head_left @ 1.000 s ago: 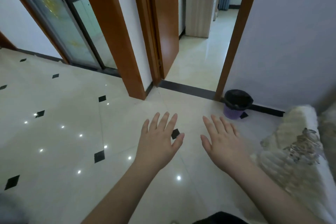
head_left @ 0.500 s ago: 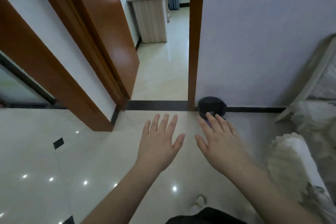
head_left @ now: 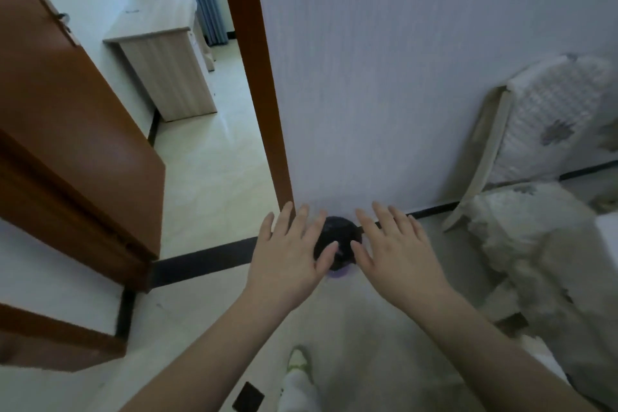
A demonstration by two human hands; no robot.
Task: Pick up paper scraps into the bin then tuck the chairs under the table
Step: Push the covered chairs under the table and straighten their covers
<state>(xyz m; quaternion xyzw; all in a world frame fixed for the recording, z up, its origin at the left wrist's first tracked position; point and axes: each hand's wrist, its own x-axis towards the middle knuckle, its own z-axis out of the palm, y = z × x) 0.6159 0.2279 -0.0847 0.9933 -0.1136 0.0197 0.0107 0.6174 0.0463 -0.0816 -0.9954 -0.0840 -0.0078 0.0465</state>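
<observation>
A small purple bin (head_left: 338,244) with a black liner stands on the floor against the white wall, just right of a door frame. My left hand (head_left: 290,254) and my right hand (head_left: 394,249) are held out flat above it, fingers spread and straight, one on each side of the bin's mouth. Both hands hold nothing. No paper scraps, chairs or table show in this view.
An open brown door (head_left: 67,130) and its frame (head_left: 254,77) lead into a room with a wooden cabinet (head_left: 164,57). A cloth-covered sofa (head_left: 541,244) stands at the right. My white shoe (head_left: 297,368) shows on the tiled floor below.
The view has swung right and moved closer to the bin. The bin now lies between my two outstretched hands, which stay flat with nothing in them.
</observation>
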